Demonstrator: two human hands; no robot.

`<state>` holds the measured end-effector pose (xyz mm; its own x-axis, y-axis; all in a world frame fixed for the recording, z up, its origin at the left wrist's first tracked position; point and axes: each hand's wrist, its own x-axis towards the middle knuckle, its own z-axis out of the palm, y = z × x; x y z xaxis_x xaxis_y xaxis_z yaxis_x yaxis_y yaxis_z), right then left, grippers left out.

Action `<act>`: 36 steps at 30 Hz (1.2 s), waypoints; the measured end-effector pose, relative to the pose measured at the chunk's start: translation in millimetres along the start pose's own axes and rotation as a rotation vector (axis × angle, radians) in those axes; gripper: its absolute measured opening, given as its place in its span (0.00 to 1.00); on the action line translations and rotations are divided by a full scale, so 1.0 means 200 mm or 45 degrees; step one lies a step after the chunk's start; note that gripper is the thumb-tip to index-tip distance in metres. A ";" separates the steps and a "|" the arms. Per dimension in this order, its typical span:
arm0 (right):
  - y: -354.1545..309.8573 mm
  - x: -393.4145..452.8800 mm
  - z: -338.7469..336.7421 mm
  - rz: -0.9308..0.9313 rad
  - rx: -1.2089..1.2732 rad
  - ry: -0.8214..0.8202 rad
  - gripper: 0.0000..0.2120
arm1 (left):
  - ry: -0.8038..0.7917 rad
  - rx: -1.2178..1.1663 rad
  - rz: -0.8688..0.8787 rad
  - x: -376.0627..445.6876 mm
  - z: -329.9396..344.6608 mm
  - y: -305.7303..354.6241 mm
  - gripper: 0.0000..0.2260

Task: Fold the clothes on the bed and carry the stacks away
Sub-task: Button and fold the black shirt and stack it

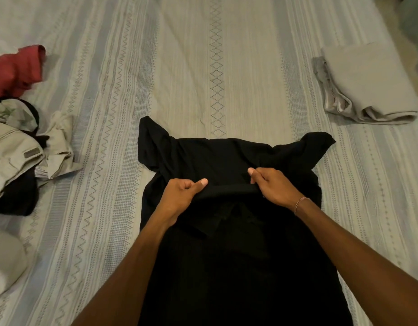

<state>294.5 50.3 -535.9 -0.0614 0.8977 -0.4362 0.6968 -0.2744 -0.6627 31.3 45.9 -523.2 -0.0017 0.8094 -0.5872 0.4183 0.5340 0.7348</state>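
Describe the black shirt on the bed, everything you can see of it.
The black shirt is plain, soft dark fabric, spread on the striped bedspread with both short sleeves splayed outward at the far end. A fold of its cloth is raised across the middle, pinched by the left hand and the right hand. Its near part runs toward the person and merges with dark cloth there.

We see a bed (pixel 203 55) covered in a pale striped, zigzag-patterned spread. On it lie a black T-shirt (pixel 215 156) spread at the near middle, a folded grey stack (pixel 365 85) at far right, and a heap of unfolded clothes (pixel 22 137) topped by a red garment (pixel 17 69) at left.
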 end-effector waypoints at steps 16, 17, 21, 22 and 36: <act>-0.38 -0.39 0.58 -0.050 0.337 0.262 0.13 | 0.024 -0.733 -0.120 0.06 0.17 0.11 0.23; -0.37 -0.39 0.59 -0.059 0.301 0.340 0.11 | -0.014 -0.838 -0.151 0.06 0.17 0.13 0.23; -0.36 -0.42 0.62 -0.041 -0.006 0.609 0.21 | -0.038 -1.031 -0.255 0.09 0.17 0.17 0.19; -0.37 -0.43 0.63 -0.048 -0.051 0.644 0.24 | -0.026 -1.039 -0.272 0.10 0.17 0.17 0.19; -0.21 -0.47 0.53 -0.526 -0.212 1.120 0.06 | 0.237 -1.249 -0.397 0.26 0.20 0.26 0.14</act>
<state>196.0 -59.3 -531.5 0.1838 0.8669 0.4634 0.8362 0.1099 -0.5373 88.6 105.2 -528.7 -0.1573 0.5818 -0.7979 -0.5455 0.6223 0.5613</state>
